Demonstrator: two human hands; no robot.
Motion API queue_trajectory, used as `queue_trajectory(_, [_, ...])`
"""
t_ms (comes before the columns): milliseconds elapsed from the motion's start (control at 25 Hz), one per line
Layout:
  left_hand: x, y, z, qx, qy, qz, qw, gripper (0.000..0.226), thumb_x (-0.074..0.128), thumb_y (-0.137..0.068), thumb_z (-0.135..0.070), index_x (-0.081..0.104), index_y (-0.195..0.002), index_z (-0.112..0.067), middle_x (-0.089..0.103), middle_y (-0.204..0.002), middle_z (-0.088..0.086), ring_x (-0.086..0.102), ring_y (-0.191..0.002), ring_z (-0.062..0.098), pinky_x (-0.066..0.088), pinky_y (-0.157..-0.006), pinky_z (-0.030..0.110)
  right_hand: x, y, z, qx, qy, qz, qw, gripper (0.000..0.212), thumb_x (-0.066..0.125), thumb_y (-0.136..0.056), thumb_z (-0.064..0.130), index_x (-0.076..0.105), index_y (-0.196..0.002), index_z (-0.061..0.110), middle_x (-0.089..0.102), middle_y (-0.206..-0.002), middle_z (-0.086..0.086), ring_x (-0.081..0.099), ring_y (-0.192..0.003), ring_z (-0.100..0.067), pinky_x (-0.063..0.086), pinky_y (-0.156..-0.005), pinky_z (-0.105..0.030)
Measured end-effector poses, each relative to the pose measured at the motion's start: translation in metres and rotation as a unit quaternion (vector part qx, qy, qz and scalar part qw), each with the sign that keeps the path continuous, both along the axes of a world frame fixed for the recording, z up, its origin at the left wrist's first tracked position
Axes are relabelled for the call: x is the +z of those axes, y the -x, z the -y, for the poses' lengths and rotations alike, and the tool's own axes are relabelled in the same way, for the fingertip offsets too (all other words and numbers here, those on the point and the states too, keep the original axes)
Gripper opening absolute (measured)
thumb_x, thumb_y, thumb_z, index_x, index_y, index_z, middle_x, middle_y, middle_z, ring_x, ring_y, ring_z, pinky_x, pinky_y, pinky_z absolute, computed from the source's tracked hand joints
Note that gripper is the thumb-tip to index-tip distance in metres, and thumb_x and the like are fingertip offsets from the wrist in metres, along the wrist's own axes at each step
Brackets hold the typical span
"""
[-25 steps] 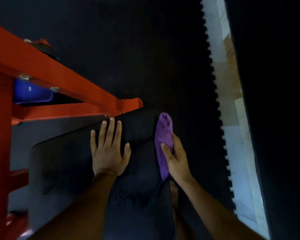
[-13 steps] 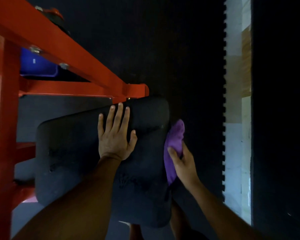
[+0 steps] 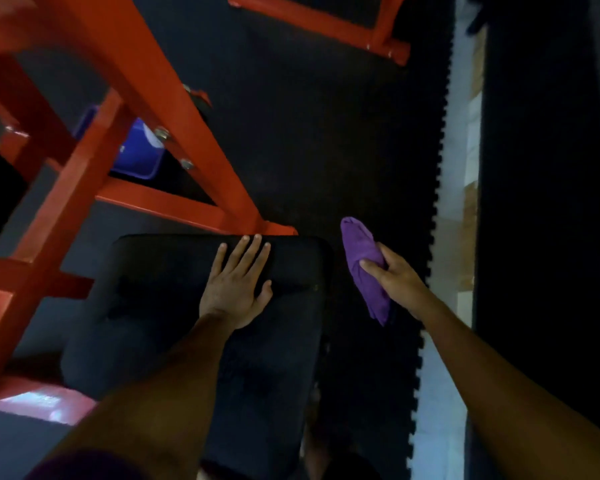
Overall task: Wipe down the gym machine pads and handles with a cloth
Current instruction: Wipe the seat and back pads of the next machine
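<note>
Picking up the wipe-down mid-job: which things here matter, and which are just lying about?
In the job:
purple cloth, gripped by the right hand
black pad, left hand resting flat on it
orange machine frame

Lying about:
blue bin behind the frame
black floor mat

I'm in a gym. My left hand (image 3: 238, 287) rests flat on a black padded seat (image 3: 174, 306) bolted to a red steel machine frame (image 3: 146, 81), with another red frame foot (image 3: 329, 22) farther off. Under it all lies black interlocking rubber floor matting (image 3: 326, 133), its toothed puzzle edge (image 3: 437, 202) meeting pale tile (image 3: 459, 168).
</note>
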State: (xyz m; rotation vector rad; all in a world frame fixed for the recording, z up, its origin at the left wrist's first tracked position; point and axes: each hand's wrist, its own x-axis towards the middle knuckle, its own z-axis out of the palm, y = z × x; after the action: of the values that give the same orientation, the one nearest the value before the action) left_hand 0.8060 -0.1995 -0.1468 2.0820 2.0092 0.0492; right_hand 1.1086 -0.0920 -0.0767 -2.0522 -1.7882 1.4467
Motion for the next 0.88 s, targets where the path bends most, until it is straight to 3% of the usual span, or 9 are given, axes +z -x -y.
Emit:
queue_trajectory(80, [0.002, -0.003, 0.021, 0.083, 0.006, 0.002, 0.997, 0.071, 0.03, -0.102, -0.056, 0.026, -0.163, -0.02, 0.014, -0.172, 0.003, 0.01, -0.159, 0.022, 0.001, -0.128, 0.053, 0.011, 0.006, -0.021, 0.057, 0.006, 0.033, 0.998, 0.069, 0.062, -0.091, 0.054, 0.04, -0.152, 0.031, 0.048, -0.148, 0.005, 0.049, -0.134, -0.018, 0.04, -0.114, -0.048])
queue_trajectory(160, [-0.001, -0.017, 0.056, 0.293, -0.001, 0.023, 0.956, 0.073, 0.031, -0.103, -0.058, 0.02, -0.164, -0.02, 0.015, -0.172, 0.006, 0.01, -0.159, 0.025, 0.004, -0.127, 0.058, 0.008, 0.027, -0.049, 0.107, 0.03, 0.031, 0.993, 0.065, 0.06, -0.097, 0.044, 0.035, -0.155, 0.029, 0.04, -0.154, 0.006, 0.042, -0.14, -0.018, 0.036, -0.117, -0.045])
queue_trajectory(240, [-0.009, -0.04, 0.093, 0.396, -0.001, 0.03, 0.918, 0.075, 0.029, -0.103, -0.057, 0.015, -0.165, -0.018, 0.01, -0.173, 0.006, 0.006, -0.16, 0.026, 0.008, -0.126, 0.061, -0.007, 0.056, -0.072, 0.159, 0.085, -0.008, 0.984, 0.056, 0.061, -0.099, 0.031, 0.042, -0.152, 0.025, 0.044, -0.152, 0.004, 0.045, -0.136, -0.013, 0.04, -0.113, -0.03])
queue_trajectory(320, [-0.017, -0.046, 0.095, 0.401, 0.002, 0.008, 0.916, 0.076, 0.03, -0.101, -0.055, 0.016, -0.165, -0.017, 0.006, -0.174, 0.005, 0.004, -0.16, 0.025, 0.006, -0.127, 0.06, -0.025, 0.085, -0.096, 0.213, 0.119, -0.033, 0.969, 0.045, 0.062, -0.099, 0.016, 0.052, -0.142, 0.024, 0.057, -0.141, 0.0, 0.053, -0.124, -0.009, 0.044, -0.105, -0.019])
queue_trajectory(440, [-0.02, -0.043, 0.092, 0.401, 0.003, -0.004, 0.916, 0.076, 0.032, -0.099, -0.051, 0.019, -0.164, -0.015, 0.007, -0.173, 0.007, 0.004, -0.16, 0.026, 0.004, -0.127, 0.059, -0.047, 0.122, -0.112, 0.343, 0.094, -0.007, 0.934, 0.042, 0.064, -0.098, 0.019, 0.056, -0.138, 0.028, 0.062, -0.137, 0.0, 0.056, -0.127, -0.014, 0.04, -0.114, -0.033])
queue_trajectory(520, [-0.022, -0.045, 0.093, 0.399, -0.006, -0.003, 0.917, 0.076, 0.033, -0.098, -0.05, 0.021, -0.164, -0.014, 0.01, -0.173, 0.009, 0.006, -0.16, 0.028, 0.003, -0.127, 0.058, -0.049, 0.167, -0.111, 0.434, 0.062, -0.009, 0.899, 0.048, 0.062, -0.099, 0.029, 0.051, -0.145, 0.028, 0.056, -0.144, 0.003, 0.051, -0.132, -0.013, 0.039, -0.112, -0.033])
queue_trajectory(640, [-0.025, -0.042, 0.099, 0.393, -0.014, -0.001, 0.919, 0.076, 0.033, -0.097, -0.049, 0.023, -0.164, -0.015, 0.012, -0.172, 0.009, 0.007, -0.16, 0.027, 0.004, -0.127, 0.058, -0.036, 0.249, -0.083, 0.495, 0.06, -0.044, 0.866, 0.051, 0.059, -0.102, 0.027, 0.045, -0.15, 0.023, 0.049, -0.136, 0.014, 0.043, -0.118, 0.001, 0.034, -0.092, -0.008])
queue_trajectory(720, [-0.024, -0.041, 0.098, 0.396, -0.011, 0.006, 0.918, 0.075, 0.033, -0.097, -0.049, 0.023, -0.164, -0.017, 0.012, -0.173, 0.007, 0.008, -0.16, 0.026, 0.005, -0.127, 0.058, -0.029, 0.261, -0.079, 0.483, 0.078, -0.052, 0.87, 0.05, 0.06, -0.101, 0.028, 0.047, -0.149, 0.023, 0.047, -0.127, 0.018, 0.043, -0.113, 0.003, 0.037, -0.079, 0.002])
queue_trajectory(880, [-0.02, -0.041, 0.1, 0.395, -0.027, 0.021, 0.918, 0.074, 0.035, -0.097, -0.048, 0.025, -0.164, -0.018, 0.013, -0.172, 0.006, 0.012, -0.159, 0.026, 0.008, -0.126, 0.059, -0.018, 0.175, -0.108, 0.422, 0.128, 0.023, 0.897, 0.04, 0.067, -0.095, 0.032, 0.062, -0.13, 0.013, 0.065, -0.126, 0.003, 0.063, -0.115, -0.018, 0.052, -0.096, -0.029])
